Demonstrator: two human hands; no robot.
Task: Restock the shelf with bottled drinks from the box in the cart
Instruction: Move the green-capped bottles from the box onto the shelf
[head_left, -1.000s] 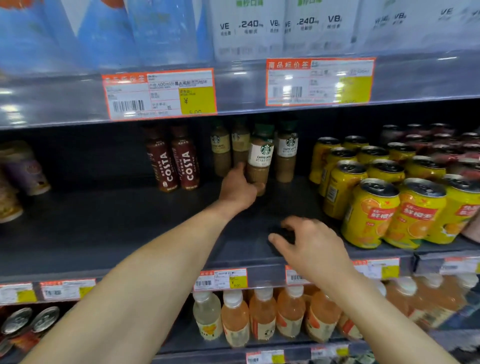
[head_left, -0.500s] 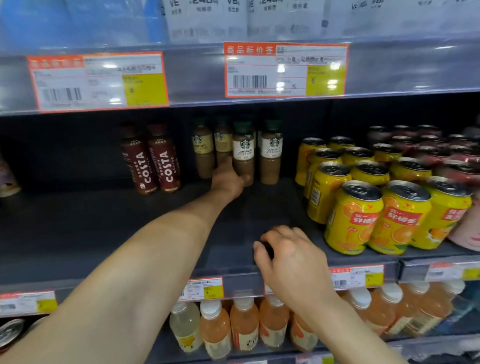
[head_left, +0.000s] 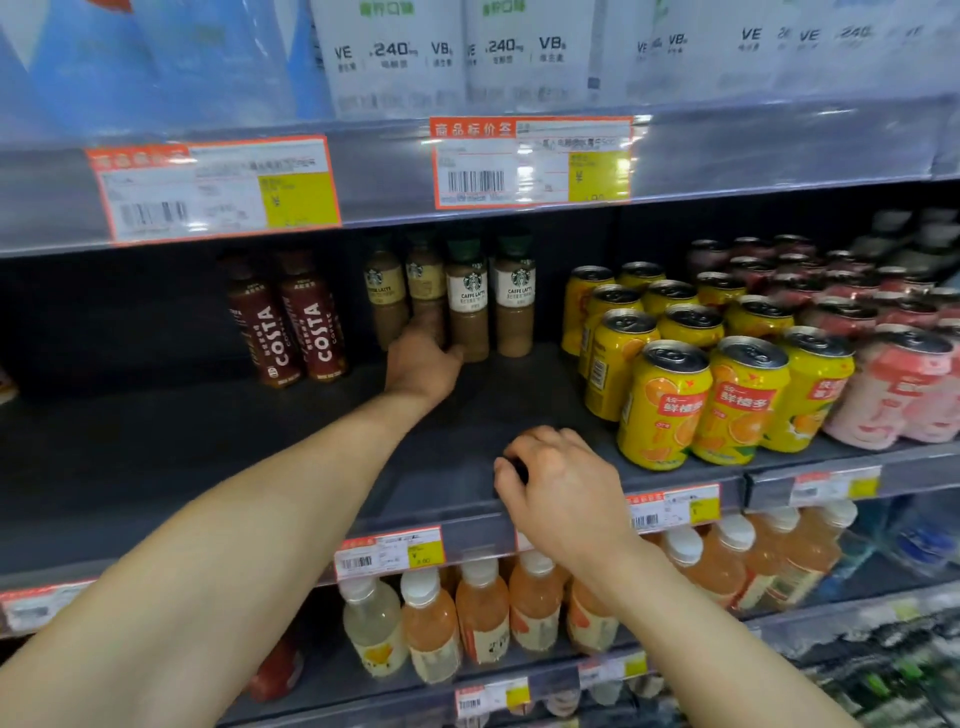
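- The latte bottles (head_left: 467, 306) stand upright in a tight cluster at the back of the shelf (head_left: 208, 457), two in front and two behind.
- The left hand (head_left: 423, 366) reaches in at their bases, thumb against the front-left bottle, fingers running up between them. I cannot tell whether it grips one or only presses it.
- The right hand (head_left: 563, 491) rests at the shelf's front edge with its fingers curled. A dark patch under them may be shadow or something held, so I cannot tell its state.
- Likely risk: the bottles are tall, narrow and close-packed, so a sideways nudge or a careless withdrawal of the fingers could topple one into its neighbours.
- The Costa bottles (head_left: 311, 322) to the left and the yellow cans (head_left: 670, 400) to the right stand apart from that hand and look less exposed.
- The box and cart are out of view.
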